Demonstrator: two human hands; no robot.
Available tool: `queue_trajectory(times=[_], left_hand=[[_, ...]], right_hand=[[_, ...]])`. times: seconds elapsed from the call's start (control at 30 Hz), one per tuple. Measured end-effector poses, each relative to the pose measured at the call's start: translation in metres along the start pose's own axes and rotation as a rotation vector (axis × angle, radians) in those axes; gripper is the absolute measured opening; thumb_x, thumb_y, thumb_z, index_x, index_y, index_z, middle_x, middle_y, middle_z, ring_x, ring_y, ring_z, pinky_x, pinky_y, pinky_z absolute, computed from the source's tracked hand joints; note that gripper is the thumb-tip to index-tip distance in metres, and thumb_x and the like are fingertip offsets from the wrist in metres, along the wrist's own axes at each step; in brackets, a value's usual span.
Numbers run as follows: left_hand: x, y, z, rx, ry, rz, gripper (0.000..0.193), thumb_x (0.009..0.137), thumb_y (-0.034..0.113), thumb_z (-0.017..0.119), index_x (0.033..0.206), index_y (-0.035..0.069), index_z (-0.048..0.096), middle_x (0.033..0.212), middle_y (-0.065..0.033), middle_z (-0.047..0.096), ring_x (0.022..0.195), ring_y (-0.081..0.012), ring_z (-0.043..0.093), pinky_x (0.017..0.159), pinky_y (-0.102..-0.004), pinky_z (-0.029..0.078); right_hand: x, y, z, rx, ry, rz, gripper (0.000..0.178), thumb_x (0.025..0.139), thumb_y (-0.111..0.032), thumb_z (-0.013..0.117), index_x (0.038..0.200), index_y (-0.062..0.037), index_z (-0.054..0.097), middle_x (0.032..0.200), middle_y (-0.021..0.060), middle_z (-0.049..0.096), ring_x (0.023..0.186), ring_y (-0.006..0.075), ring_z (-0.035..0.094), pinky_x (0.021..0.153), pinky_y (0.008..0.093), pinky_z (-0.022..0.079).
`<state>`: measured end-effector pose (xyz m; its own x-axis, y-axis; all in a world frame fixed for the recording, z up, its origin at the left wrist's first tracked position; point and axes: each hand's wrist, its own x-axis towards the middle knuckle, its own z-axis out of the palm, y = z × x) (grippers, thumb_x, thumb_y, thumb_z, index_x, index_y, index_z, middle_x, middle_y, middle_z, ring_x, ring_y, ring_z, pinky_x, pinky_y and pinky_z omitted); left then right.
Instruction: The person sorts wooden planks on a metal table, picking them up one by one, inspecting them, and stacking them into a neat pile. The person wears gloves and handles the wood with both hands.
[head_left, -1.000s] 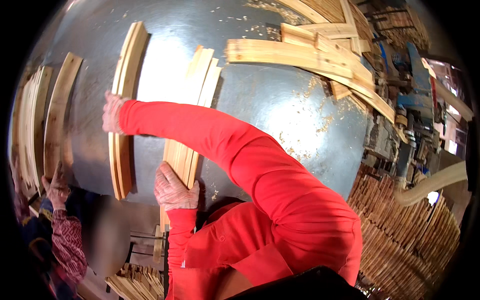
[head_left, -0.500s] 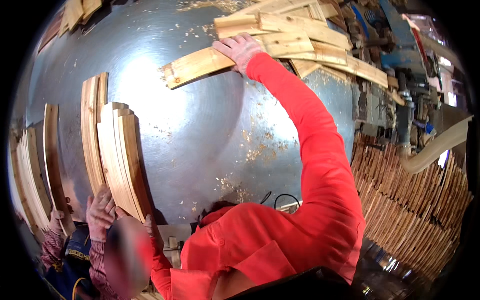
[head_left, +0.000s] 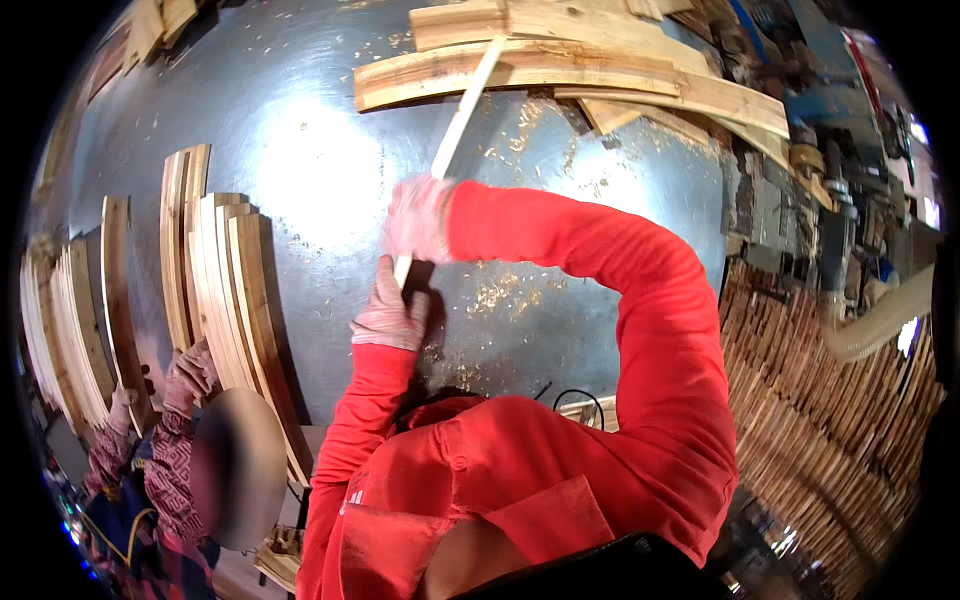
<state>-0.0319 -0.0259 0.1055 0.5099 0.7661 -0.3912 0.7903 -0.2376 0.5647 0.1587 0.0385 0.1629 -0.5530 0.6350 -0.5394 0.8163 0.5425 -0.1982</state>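
A narrow wooden plank point(head_left: 466, 112), seen edge-on, slants from the far pile toward me over the metal tabletop point(head_left: 340, 180). My right hand point(head_left: 418, 218), slightly blurred and in a pale glove, is closed around its middle. At the near end, my left hand point(head_left: 388, 312), also in a pale glove, grips the same plank with the fingers pointing away from me. Left of my hands lies a row of planks point(head_left: 228, 270) side by side. Beyond the held plank, a loose pile of planks point(head_left: 520, 68) covers the far side of the table.
At the left a co-worker in a patterned sleeve point(head_left: 168, 465) has one hand point(head_left: 188, 378) by the plank row and another by a single plank point(head_left: 118, 290). Wood shavings point(head_left: 510, 292) dot the tabletop. Machinery point(head_left: 790, 210) and tall stacked boards point(head_left: 800, 420) stand at the right.
My right hand has come nearer from the far pile with a plank, which has turned edge-on. My left hand has left the plank row and moved right, onto this plank.
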Motion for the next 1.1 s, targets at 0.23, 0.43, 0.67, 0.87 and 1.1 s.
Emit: queue_trajectory(times=[0.23,0.43,0.67,0.87,1.1], left_hand=[[-0.04,-0.088,-0.044,0.075,0.344,-0.049,0.041,0.084,0.011,0.063,0.124,0.009,0.053,0.1,-0.0184,0.065,0.09,-0.0361,0.064,0.075,-0.0407,0.052],[-0.094,-0.153,-0.076,0.506,0.574,-0.256,0.056,0.071,0.02,0.074,0.122,0.008,0.053,0.103,-0.0179,0.062,0.089,-0.0351,0.062,0.072,-0.0434,0.052],[-0.104,-0.167,-0.103,0.682,0.674,-0.167,0.103,0.057,0.029,0.084,0.14,0.003,0.029,0.135,-0.0306,0.036,0.119,-0.0474,0.041,0.096,-0.0541,0.036],[-0.03,-0.025,-0.194,0.528,0.789,0.38,0.069,0.075,0.046,0.069,0.128,0.004,0.052,0.122,-0.0247,0.055,0.113,-0.0411,0.052,0.095,-0.0516,0.04],[0.013,-0.071,-0.235,0.569,0.489,0.148,0.039,0.087,0.033,0.061,0.118,0.01,0.057,0.096,-0.0143,0.066,0.084,-0.032,0.065,0.072,-0.0382,0.051]], right_hand=[[-0.081,0.202,0.078,-0.142,0.37,0.843,0.095,0.068,-0.04,0.075,0.145,-0.0169,0.026,0.145,0.0094,0.037,0.127,0.0365,0.041,0.108,0.0485,0.03],[-0.073,0.219,0.068,0.099,0.222,0.705,0.078,0.079,-0.044,0.066,0.143,-0.0168,0.032,0.14,0.0168,0.044,0.123,0.0364,0.047,0.103,0.0415,0.039],[-0.102,0.161,0.004,0.104,0.234,0.998,0.054,0.09,-0.042,0.054,0.137,-0.018,0.045,0.126,0.0182,0.057,0.115,0.0345,0.054,0.095,0.0401,0.045],[-0.045,0.069,-0.085,-0.088,0.504,0.247,0.049,0.085,-0.012,0.064,0.131,-0.018,0.051,0.111,0.0117,0.064,0.098,0.0274,0.063,0.079,0.0342,0.052],[-0.029,0.095,-0.071,-0.184,1.168,0.374,0.08,0.069,-0.039,0.079,0.137,-0.0158,0.044,0.13,0.0086,0.054,0.12,0.028,0.051,0.102,0.0381,0.039]])
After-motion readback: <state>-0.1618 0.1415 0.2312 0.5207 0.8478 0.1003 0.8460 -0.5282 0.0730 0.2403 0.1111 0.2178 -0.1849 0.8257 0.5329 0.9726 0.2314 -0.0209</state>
